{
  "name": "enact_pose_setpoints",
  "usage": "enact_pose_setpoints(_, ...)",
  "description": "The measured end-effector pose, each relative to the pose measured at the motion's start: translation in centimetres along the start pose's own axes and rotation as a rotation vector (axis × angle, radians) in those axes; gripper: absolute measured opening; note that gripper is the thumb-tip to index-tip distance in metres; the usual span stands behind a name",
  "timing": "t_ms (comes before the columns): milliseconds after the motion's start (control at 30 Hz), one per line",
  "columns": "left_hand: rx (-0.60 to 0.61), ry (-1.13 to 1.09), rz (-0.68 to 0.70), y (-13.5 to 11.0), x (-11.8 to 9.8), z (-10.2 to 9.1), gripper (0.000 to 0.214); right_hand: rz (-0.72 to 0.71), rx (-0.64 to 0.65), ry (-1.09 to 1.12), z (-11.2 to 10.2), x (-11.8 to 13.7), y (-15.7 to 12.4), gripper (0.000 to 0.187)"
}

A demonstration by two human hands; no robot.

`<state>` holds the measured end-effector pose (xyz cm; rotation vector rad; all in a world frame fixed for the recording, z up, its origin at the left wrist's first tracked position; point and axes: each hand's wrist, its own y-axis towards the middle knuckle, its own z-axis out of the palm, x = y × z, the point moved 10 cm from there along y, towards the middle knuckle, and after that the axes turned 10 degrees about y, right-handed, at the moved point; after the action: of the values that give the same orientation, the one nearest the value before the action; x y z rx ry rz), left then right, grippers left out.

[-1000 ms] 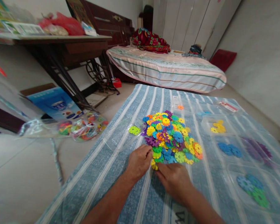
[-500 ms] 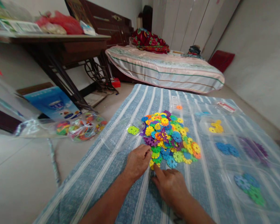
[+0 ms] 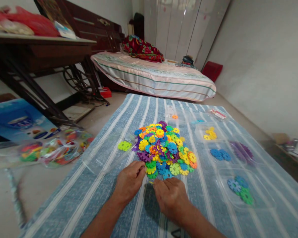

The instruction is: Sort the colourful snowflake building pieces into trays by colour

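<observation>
A heap of coloured plastic snowflake discs (image 3: 164,148) lies on a blue striped cloth (image 3: 109,195). My left hand (image 3: 129,181) rests at the heap's near edge, fingers curled, fingertips touching yellow and purple discs. Just to its right, my right hand (image 3: 170,196) has its fingers bent down at the near edge, by a small yellow disc that shows between the two hands. What either hand grips is hidden under the fingers.
Clear bags hold sorted discs: lime (image 3: 124,145), yellow (image 3: 210,134), blue (image 3: 220,154), purple (image 3: 240,152), blue-green (image 3: 239,191). A bag of mixed discs (image 3: 54,150) and a blue box (image 3: 17,120) lie on the floor at left. A table (image 3: 39,43) and a bed (image 3: 154,76) stand behind.
My right forefinger, stretched out half a second ago, has curled in and the hand has closed toward the left one. The camera has swung to the right.
</observation>
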<state>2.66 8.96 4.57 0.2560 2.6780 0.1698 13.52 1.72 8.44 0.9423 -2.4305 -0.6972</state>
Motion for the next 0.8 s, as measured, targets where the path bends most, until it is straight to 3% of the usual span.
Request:
enact_pose_setpoints(133, 0.002, -0.003, -0.009, 0.0, 0.1, 0.1, 0.028, 0.091, -0.01, -0.057, -3.9, -4.5, 0.5, 0.027)
enact_pose_setpoints(200, -0.003, -0.007, -0.015, 0.0, 0.2, 0.1, 0.027, 0.155, -0.077, -0.24, -7.1, -8.3, 1.2, 0.034)
enact_pose_setpoints(300, -0.013, -0.008, -0.012, -0.2, 0.2, 0.1, 0.025, 0.427, -0.273, -0.572, -12.9, -14.7, 1.5, 0.034)
enact_pose_setpoints(367, -0.017, -0.01, -0.009, -0.3, 0.1, 0.1, 0.024, 0.503, -0.348, -0.595, -14.5, -16.3, 1.3, 0.037)
enact_pose_setpoints(433, -0.021, -0.014, -0.01, -0.4, 0.1, 0.1, 0.023, 0.451, -0.318, -0.473, -13.1, -15.5, 1.4, 0.039)
enact_pose_setpoints(600, -0.045, -0.028, -0.007, -0.4, 0.0, 0.0, 0.023, 0.259, 0.041, -0.066, -3.3, -8.3, 0.9, 0.03)
enact_pose_setpoints(700, -0.063, -0.039, -0.004, -0.5, 0.0, -0.1, 0.022, 0.271, 0.239, -0.002, 1.0, -5.5, 1.0, 0.021)
enact_pose_setpoints(800, -0.066, -0.038, -0.008, -0.5, 0.0, -0.2, 0.02, 0.342, 0.412, -0.015, 3.3, -5.0, 1.9, 0.021)
